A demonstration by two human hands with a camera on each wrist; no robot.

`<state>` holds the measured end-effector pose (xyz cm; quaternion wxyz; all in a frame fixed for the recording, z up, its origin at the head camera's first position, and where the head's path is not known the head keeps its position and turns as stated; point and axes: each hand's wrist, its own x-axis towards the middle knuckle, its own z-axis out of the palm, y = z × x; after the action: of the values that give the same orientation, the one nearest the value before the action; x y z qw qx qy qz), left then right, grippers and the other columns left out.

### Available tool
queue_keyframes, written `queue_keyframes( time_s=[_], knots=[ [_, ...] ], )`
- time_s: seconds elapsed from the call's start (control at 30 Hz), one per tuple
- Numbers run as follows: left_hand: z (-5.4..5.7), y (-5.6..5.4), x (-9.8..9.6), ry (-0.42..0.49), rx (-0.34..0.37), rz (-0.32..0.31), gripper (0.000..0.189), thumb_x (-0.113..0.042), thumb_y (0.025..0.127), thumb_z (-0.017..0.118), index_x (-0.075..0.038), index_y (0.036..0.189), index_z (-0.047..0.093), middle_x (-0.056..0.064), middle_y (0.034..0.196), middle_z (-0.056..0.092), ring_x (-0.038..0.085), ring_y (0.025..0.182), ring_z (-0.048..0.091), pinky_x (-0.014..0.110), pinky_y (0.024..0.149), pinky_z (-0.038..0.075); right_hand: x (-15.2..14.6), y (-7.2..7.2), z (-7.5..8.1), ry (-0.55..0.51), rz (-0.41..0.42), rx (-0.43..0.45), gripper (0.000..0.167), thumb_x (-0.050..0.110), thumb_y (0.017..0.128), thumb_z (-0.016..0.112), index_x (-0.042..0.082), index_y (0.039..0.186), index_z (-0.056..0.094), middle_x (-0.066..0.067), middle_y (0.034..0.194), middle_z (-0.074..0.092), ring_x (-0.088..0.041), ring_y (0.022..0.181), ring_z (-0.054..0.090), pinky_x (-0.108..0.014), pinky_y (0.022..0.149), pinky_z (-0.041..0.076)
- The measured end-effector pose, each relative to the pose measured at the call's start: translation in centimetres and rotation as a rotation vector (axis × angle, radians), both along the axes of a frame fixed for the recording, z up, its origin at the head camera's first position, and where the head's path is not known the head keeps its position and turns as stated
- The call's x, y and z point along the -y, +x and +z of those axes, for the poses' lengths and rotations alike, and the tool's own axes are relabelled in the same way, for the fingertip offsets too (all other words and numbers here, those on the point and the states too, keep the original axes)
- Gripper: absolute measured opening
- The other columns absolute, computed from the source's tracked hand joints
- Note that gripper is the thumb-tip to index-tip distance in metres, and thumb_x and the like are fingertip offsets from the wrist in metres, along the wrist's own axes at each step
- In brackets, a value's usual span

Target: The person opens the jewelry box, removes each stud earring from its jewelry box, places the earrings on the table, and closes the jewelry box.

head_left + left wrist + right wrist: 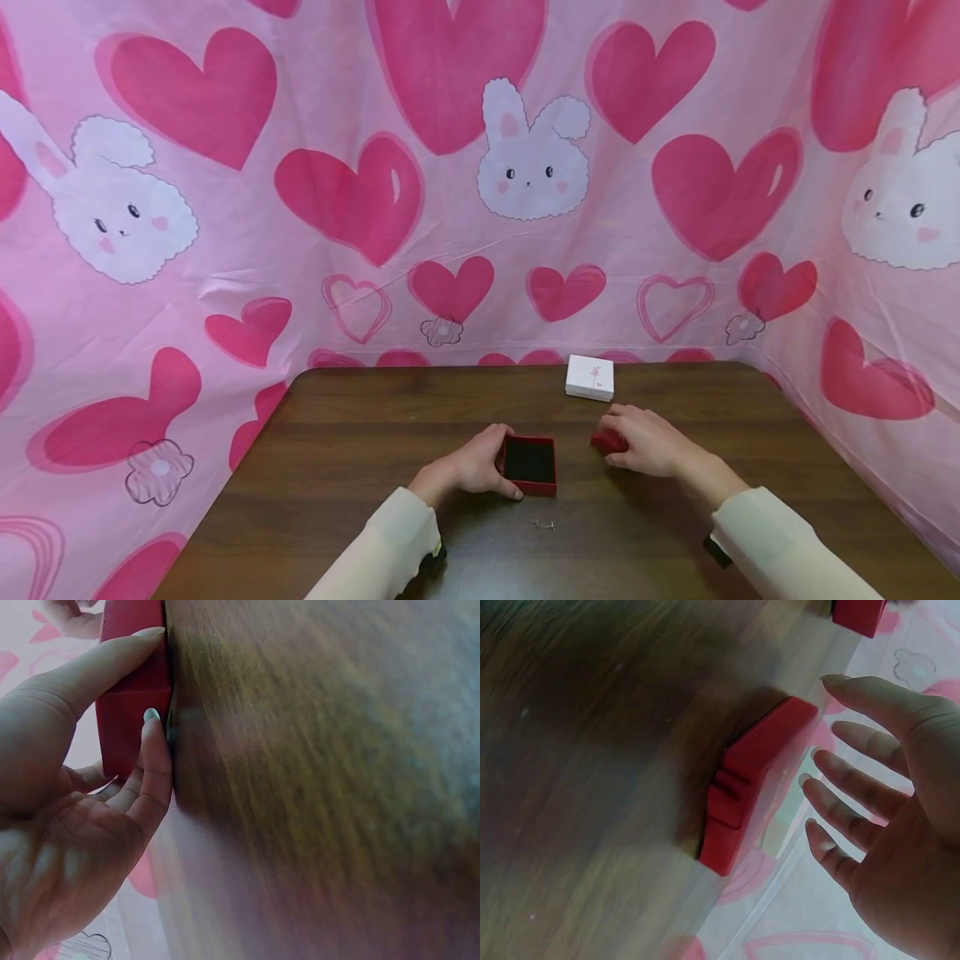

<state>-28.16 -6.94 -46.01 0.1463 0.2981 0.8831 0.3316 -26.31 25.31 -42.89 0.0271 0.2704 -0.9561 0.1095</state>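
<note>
My left hand (480, 463) grips a small open red box (531, 488), its thumb along the near side and its fingers at the far side. A black pad (530, 460) lines the box, which sits on the table. Over a second, flat red piece (606, 442) to the right is my right hand (647, 440). In the right wrist view, that red piece (759, 761) has ridges along its side and rests on the table. There the fingers are spread and loosely bent, with a gap between them and the piece. Two tiny silvery pieces (550, 526) lie in front of the box.
A white box (590, 377) with a pink flower print stands at the back of the brown wooden table (390, 408). Pink cloth (450, 233) with hearts and rabbits hangs behind the table and along both sides.
</note>
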Motion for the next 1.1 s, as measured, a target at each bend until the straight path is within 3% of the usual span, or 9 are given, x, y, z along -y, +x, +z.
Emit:
queue_keyframes(
  time_s=[0.33, 0.7, 1.1],
  knots=[
    [0.0, 0.0, 0.0, 0.000, -0.006, 0.001, 0.075, -0.025, 0.072, 0.095, -0.009, 0.128, 0.049, -0.003, 0.108, 0.050, 0.012, 0.093, 0.050, 0.026, 0.081, 0.047, -1.5, -0.3, -0.3, 0.024, -0.058, 0.030, 0.040, 0.028, 0.079, 0.088, 0.014, 0.113, 0.072, -0.004, 0.112, 0.064, -0.029, 0.108, 0.057, -0.056, 0.092, 0.046],
    [0.3, 0.2, 0.0, 0.012, -0.010, -0.004, 0.075, -0.022, 0.071, 0.095, -0.006, 0.127, 0.049, -0.001, 0.107, 0.050, 0.013, 0.092, 0.050, 0.027, 0.080, 0.046, -2.7, -0.4, -0.3, -0.012, -0.095, 0.076, 0.041, 0.027, 0.080, 0.087, 0.015, 0.115, 0.071, -0.002, 0.111, 0.061, -0.026, 0.104, 0.057, -0.056, 0.092, 0.046],
    [0.0, 0.0, -0.1, -0.004, 0.003, 0.004, 0.076, -0.024, 0.072, 0.095, -0.009, 0.130, 0.048, -0.003, 0.109, 0.050, 0.012, 0.095, 0.050, 0.027, 0.083, 0.047, -3.4, -0.5, -0.7, -0.016, -0.127, 0.073, 0.049, 0.031, 0.079, 0.088, 0.013, 0.120, 0.069, -0.014, 0.125, 0.060, -0.036, 0.110, 0.057, -0.061, 0.094, 0.046]
  ],
)
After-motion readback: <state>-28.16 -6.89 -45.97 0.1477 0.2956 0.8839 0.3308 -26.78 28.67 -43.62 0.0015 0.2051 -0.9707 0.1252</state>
